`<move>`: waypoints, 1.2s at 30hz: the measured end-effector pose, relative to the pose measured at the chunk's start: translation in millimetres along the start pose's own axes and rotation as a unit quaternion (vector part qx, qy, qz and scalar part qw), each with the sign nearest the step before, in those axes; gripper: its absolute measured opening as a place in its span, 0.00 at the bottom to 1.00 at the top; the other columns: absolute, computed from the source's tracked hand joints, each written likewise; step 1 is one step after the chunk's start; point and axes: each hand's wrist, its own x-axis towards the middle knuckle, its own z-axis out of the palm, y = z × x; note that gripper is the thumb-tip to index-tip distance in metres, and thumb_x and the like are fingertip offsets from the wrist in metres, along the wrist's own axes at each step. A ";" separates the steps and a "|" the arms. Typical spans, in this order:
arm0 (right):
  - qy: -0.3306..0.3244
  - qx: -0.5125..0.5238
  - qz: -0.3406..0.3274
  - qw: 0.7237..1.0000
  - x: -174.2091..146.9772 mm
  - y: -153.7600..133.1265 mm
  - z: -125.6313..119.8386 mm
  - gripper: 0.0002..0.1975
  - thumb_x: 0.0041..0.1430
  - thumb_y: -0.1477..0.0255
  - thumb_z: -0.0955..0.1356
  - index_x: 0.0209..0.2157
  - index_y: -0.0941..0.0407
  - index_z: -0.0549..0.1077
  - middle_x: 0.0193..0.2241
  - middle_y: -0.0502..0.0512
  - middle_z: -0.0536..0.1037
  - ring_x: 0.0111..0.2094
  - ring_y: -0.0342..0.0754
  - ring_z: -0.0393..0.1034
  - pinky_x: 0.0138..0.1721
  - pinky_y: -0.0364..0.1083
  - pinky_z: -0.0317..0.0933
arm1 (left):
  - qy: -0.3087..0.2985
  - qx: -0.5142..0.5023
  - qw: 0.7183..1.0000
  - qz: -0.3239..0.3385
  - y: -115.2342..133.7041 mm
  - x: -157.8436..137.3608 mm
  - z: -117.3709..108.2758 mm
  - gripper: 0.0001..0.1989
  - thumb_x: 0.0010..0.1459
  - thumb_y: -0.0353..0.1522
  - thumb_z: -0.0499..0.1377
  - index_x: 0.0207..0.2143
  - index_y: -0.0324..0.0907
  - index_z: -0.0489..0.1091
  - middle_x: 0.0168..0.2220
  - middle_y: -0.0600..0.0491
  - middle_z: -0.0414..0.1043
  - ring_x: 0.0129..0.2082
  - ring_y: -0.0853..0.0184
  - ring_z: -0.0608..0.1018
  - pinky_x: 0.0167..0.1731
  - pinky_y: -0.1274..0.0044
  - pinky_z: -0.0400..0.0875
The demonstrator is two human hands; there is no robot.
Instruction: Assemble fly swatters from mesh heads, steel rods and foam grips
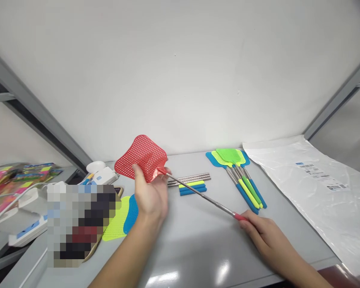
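Observation:
A red fly swatter (pixel 142 158) with a perforated head and an extended metal telescopic rod (pixel 204 196) stretches between my hands above the table. My left hand (pixel 151 194) grips the head near its neck, thumb in front and fingers behind the mesh. My right hand (pixel 259 230) is closed around the red handle, most of which it hides. Behind the rod lie several metal rods (pixel 198 177) and a few loose yellow and blue handles (pixel 193 189). Under my left forearm rest a yellow swatter head (pixel 117 224) and a blue swatter head (pixel 131 214), partly hidden.
Assembled blue, yellow and green swatters (pixel 243 176) lie stacked at the right. Beyond them spreads a white plastic mailing bag (pixel 318 188). On the left are a blurred-out phone (pixel 118 192), power strips (pixel 30 230) with cables, and colourful packets (pixel 33 176). A white wall (pixel 183 80) stands behind.

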 end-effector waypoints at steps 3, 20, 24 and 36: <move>0.018 -0.011 -0.002 1.000 0.9 -1.4 1.6 0.16 0.68 0.60 0.55 0.32 0.52 0.66 0.24 0.49 0.73 0.26 0.48 0.68 0.28 0.44 0.55 | 0.039 0.025 0.998 0.040 -5.8 0.4 -1.8 0.17 0.62 0.45 0.52 0.37 0.42 0.71 0.38 0.49 0.74 0.36 0.66 0.75 0.33 0.77 0.69; 0.013 0.078 0.018 0.997 10.7 -29.2 2.6 0.20 0.68 0.57 0.54 0.27 0.53 0.61 0.23 0.49 0.70 0.26 0.47 0.65 0.29 0.44 0.56 | -0.143 0.230 0.956 -0.116 -43.8 -60.1 2.6 0.22 0.65 0.44 0.49 0.42 0.39 0.76 0.41 0.46 0.78 0.45 0.60 0.75 0.48 0.71 0.66; -0.019 0.104 0.025 0.994 10.9 -36.7 -7.1 0.18 0.67 0.56 0.56 0.29 0.53 0.64 0.27 0.48 0.71 0.29 0.46 0.66 0.32 0.43 0.59 | -0.165 0.255 0.944 -0.126 -39.2 -55.9 0.0 0.22 0.65 0.44 0.48 0.39 0.39 0.76 0.40 0.46 0.78 0.45 0.60 0.75 0.48 0.71 0.66; 0.154 -0.139 0.180 0.962 31.1 2.2 -50.9 0.19 0.68 0.58 0.50 0.42 0.53 0.64 0.20 0.51 0.73 0.24 0.53 0.71 0.25 0.45 0.53 | -0.351 0.345 0.855 -0.166 -47.3 -58.4 -7.5 0.20 0.64 0.45 0.48 0.37 0.43 0.72 0.31 0.49 0.75 0.32 0.63 0.73 0.37 0.73 0.66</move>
